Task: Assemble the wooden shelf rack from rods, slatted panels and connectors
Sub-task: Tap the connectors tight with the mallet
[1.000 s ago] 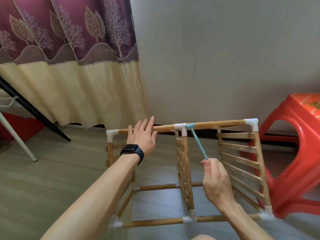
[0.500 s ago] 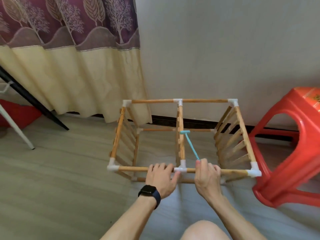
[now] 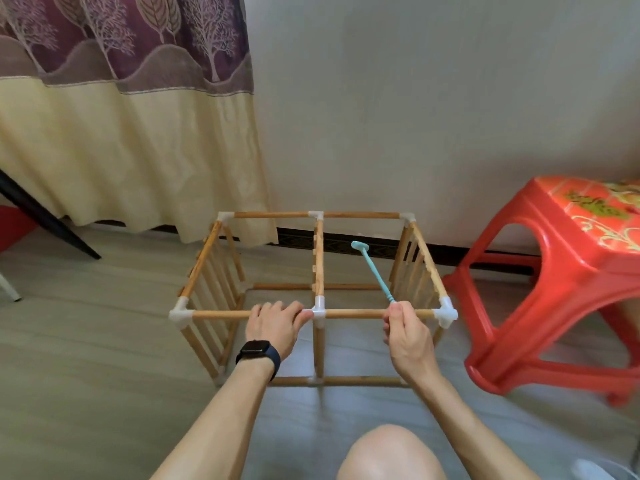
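1 wooden rack (image 3: 363, 380) on the floor, with 3 slatted panels: left panel (image 3: 204, 261), middle panel (image 3: 319, 258), right panel (image 3: 424, 261). Its top frame counts 6 white connectors (image 3: 318, 308) and 4 rods (image 3: 270, 215). 2 hands: left hand (image 3: 277, 323), right hand (image 3: 407, 336). 1 turquoise mallet (image 3: 375, 273), 1 black watch (image 3: 258, 353), 1 red stool (image 3: 571, 271) at right, 1 curtain (image 3: 121, 133) far left

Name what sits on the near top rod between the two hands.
Head view: a white connector beside the left hand, then bare rod up to the right hand.
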Motion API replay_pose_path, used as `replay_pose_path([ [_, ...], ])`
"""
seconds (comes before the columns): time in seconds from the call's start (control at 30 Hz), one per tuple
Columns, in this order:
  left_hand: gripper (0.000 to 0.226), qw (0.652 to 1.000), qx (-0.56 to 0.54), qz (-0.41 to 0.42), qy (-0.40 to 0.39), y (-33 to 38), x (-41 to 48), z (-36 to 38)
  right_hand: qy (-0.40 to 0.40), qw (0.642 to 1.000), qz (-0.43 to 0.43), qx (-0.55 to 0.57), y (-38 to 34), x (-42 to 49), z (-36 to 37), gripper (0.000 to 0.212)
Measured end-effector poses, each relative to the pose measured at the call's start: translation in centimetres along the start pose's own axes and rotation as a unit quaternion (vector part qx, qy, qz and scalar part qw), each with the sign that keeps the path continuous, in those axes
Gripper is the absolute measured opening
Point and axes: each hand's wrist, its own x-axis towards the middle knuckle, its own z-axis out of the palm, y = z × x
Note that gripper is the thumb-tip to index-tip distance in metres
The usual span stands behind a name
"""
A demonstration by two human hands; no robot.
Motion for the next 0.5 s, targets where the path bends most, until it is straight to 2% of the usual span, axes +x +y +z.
replay_pose_path([
  [0.1,0.039,0.998,-0.027,-0.049,0.015,0.0,1.0,-0.2,0.034,0.998,0.046,-0.018,1.9,-2.4,-4.0,0.039],
  [0.17,0.042,0.997,-0.043,-0.052,0.046,0.9,1.3,-0.3,0.063,0.995,0.073,-0.041,3.5,-3.7,-6.4,0.042],
  [0.27,0.066,0.997,-0.043,0.040,0.058,4.0,1.1,-0.6,0.096,0.988,0.102,-0.062,5.1,-4.8,-8.6,0.049],
  [0.33,0.074,0.995,-0.030,0.092,0.018,6.2,0.7,-0.3,0.091,0.985,0.120,-0.080,5.5,-5.1,-9.2,0.050],
  [0.4,0.080,0.995,-0.014,0.095,-0.016,7.5,0.3,0.8,0.087,0.985,0.123,-0.086,5.6,-5.2,-9.5,0.049],
  [0.5,0.088,0.997,0.003,0.080,-0.020,7.7,0.3,1.6,0.077,0.984,0.121,-0.103,5.9,-4.8,-9.7,0.047],
])
